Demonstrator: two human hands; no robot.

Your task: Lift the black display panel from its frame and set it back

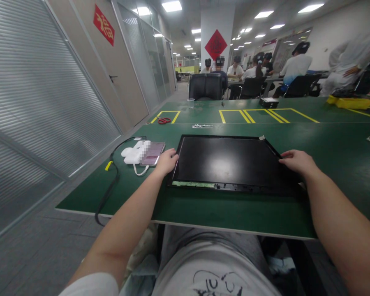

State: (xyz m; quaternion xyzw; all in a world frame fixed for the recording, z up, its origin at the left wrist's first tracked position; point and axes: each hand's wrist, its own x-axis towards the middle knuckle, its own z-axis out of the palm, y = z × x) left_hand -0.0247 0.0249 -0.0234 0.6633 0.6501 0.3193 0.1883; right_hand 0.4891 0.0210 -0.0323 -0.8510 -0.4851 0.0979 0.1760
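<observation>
Clock set on the black panel (225, 160), 12 at its far edge. I have it at the near side of a green desk (203, 211), a green strip (193, 184) along its 6 o'clock edge. My left grip (167, 162) is closed on the 9 o'clock edge, my right grip (299, 161) on the 3 o'clock edge; fingers underneath hidden from me.

Desk: yellow tape (222, 116) marks outlines from 10 to 2. Red scissors (164, 121) at 10, clear cup (190, 103) at 11, small dark box (269, 102) at 1, yellow tray (353, 102) at 2. At 9, a phone (157, 152) beside a white device (137, 154); dark cable (116, 177) hanging over the edge at 8.

Room: slatted blinds (33, 102) and a door (123, 78) at 10, black chair (205, 86) at 11, column (217, 16) at 12, several people (299, 61) from 12 to 2, ceiling lights (172, 6) on.

Writing: gold 福 on the door's red diamond (104, 25). Second diamond (216, 44), on the column: dark character, too blurred to read. White device: tiny dark mark, illegible. Shirt (185, 271) at 6: line drawing, partly cut off.
</observation>
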